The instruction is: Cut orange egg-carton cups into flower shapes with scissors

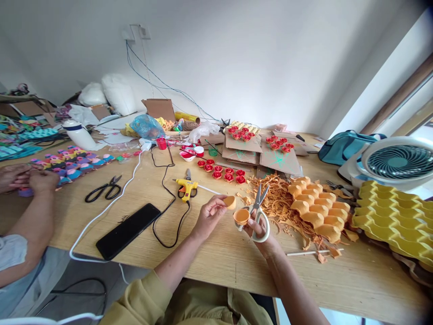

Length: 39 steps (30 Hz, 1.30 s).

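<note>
Between its fingertips my left hand (210,216) pinches an orange petal-shaped piece (230,202). Just right of it, my right hand (259,229) holds white-handled scissors (264,221), their blades apart and pointing up and away. An orange cup (241,216) is also held by the fingers of my right hand, beside the scissors. The petal piece and the cup are a small gap apart. Behind the scissors lies a heap of orange scraps (275,198), next to an orange egg-carton piece (318,207).
Yellow glue gun (187,188), black phone (128,231) and black scissors (103,190) lie left. Red flowers (229,175) sit ahead, near stacked cardboard (279,161). Yellow egg trays (392,221) and a fan (399,162) stand right. Another person's hands (42,179) are far left.
</note>
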Tool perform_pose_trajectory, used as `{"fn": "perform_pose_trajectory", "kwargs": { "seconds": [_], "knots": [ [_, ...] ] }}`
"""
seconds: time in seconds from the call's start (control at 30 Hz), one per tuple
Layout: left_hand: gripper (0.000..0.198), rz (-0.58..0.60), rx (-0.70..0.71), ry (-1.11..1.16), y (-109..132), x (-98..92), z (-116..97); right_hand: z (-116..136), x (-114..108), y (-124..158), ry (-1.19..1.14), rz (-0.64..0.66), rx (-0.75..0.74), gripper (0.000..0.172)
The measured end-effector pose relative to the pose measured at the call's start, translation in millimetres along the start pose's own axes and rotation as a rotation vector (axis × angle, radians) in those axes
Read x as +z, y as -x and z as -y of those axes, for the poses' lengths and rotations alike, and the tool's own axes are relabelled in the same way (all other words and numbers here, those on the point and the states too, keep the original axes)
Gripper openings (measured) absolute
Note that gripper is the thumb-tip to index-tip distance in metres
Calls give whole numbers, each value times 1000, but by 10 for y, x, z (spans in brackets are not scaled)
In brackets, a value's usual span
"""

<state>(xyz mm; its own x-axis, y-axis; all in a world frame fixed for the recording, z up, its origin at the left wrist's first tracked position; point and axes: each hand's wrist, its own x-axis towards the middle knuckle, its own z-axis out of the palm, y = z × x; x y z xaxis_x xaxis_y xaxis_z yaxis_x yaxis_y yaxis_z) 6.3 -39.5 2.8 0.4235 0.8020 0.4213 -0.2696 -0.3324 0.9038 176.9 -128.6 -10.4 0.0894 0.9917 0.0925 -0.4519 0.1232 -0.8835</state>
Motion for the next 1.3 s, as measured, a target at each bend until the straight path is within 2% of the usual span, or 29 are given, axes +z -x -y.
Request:
{"fn": "perform_pose_trajectory", "kwargs": {
  "seconds": [0.07,0.13,0.23,0.33,0.4,0.5,0.63,0.73,0.87,1.03,1.1,1.2,1.3],
  "knots": [
    [10,-117,8,-166,-37,-60,67,12,-1,3,2,2,-11,37],
    [5,-142,-9,-403,-55,-110,154,28,4,14,6,3,-25,37],
    [5,-49,-47,-661,-41,-142,285,53,15,41,18,-3,-33,36],
    [7,26,-86,-772,-20,-135,333,69,19,64,31,1,-20,38],
    [6,1,-64,-777,-18,-125,281,71,16,69,40,2,-12,39],
    [13,-55,74,-648,-13,-101,105,54,7,58,50,-13,-9,40],
    [37,176,166,-427,29,-32,-94,-1,-16,28,113,-23,-16,37],
    [51,282,195,-411,51,25,-128,-36,-36,13,182,6,-25,36],
    [46,300,196,-451,54,50,-107,-52,-57,8,256,19,-27,38],
    [38,284,118,-361,78,55,-113,-39,-44,16,242,20,-21,39],
    [37,242,84,-311,70,44,-120,-33,-40,17,218,-2,-25,37],
    [38,35,74,-309,8,-42,-83,-27,-55,4,179,-64,-38,36],
    [38,-200,107,-602,-82,-213,47,-29,-89,-24,118,-134,-70,36]
  ]
}}
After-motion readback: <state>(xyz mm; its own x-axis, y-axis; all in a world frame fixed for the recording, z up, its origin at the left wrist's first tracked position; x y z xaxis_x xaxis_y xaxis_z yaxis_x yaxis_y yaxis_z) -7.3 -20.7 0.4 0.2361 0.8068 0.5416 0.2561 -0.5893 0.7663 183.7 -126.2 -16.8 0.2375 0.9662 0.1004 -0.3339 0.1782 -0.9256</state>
